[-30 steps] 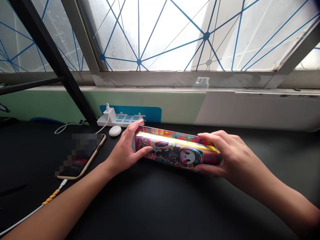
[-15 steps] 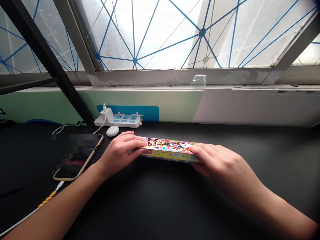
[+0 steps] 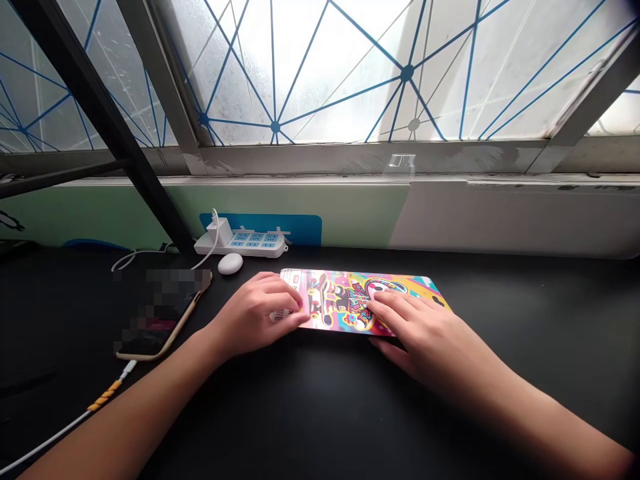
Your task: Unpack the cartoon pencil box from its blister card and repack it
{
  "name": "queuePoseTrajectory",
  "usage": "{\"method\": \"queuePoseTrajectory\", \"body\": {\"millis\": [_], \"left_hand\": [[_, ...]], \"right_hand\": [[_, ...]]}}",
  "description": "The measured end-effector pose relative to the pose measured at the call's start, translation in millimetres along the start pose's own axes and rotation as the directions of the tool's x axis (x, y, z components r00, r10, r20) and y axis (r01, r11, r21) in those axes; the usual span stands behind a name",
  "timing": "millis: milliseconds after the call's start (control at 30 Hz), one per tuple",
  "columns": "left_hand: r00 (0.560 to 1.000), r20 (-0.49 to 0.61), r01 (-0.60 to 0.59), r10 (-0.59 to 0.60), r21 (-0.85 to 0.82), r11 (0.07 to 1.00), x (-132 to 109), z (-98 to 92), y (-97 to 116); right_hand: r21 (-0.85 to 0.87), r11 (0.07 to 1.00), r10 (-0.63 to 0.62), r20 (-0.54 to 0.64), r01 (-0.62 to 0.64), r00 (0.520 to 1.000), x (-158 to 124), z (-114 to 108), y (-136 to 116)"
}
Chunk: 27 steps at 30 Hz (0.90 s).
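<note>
A flat, brightly printed cardboard box (image 3: 335,301) lies lengthwise on the black tabletop, its cartoon-covered broad face up. Around its left end my left hand (image 3: 263,312) is closed, fingers curled over the top and thumb along the near edge. A white barcode patch shows by that thumb. My right hand (image 3: 425,333) grips the right part, with fingers laid across the printed face and the thumb low at the near edge. Part of the box's right side is hidden under this hand.
Left of my left hand lies a phone (image 3: 165,327) with a charging cable (image 3: 103,398) plugged in. A white oval object (image 3: 231,263) sits near a white power strip (image 3: 260,244) by the wall. A black slanted post (image 3: 145,190) rises at the left.
The box has turned from showing its narrow yellow side to showing its broad printed face. My right hand's fingers now reach further over the top. The view has shifted slightly.
</note>
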<state>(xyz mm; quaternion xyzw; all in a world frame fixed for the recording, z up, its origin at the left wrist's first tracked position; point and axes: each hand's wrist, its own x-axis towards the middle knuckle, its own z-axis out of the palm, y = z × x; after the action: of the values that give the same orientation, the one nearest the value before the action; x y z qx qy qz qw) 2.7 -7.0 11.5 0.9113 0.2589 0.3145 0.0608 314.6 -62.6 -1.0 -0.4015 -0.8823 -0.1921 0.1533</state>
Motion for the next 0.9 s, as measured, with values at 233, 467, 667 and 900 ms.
{"method": "queuePoseTrajectory", "body": {"millis": [233, 467, 667, 900], "left_hand": [[0.827, -0.024, 0.560, -0.562, 0.129, 0.818, -0.7, -8.4, -10.2], [0.738, 0.107, 0.673, -0.666, -0.051, 0.738, -2.2, 2.5, -7.1], [0.661, 0.203, 0.724, -0.722, -0.424, 0.544, -3.3, 12.1, -9.4], [0.637, 0.232, 0.689, -0.735, -0.599, 0.407, -1.8, 21.5, -8.5]], "right_hand": [[0.004, 1.000, 0.004, 0.014, -0.004, 1.000, -0.6, -0.3, 0.5], [0.032, 0.999, -0.042, 0.028, 0.041, 0.999, -0.6, 3.7, -3.9], [0.063, 0.997, -0.040, 0.090, 0.034, 0.995, 6.1, 11.0, -16.2], [0.108, 0.993, -0.061, 0.136, 0.046, 0.989, 36.0, 14.2, -42.0]]}}
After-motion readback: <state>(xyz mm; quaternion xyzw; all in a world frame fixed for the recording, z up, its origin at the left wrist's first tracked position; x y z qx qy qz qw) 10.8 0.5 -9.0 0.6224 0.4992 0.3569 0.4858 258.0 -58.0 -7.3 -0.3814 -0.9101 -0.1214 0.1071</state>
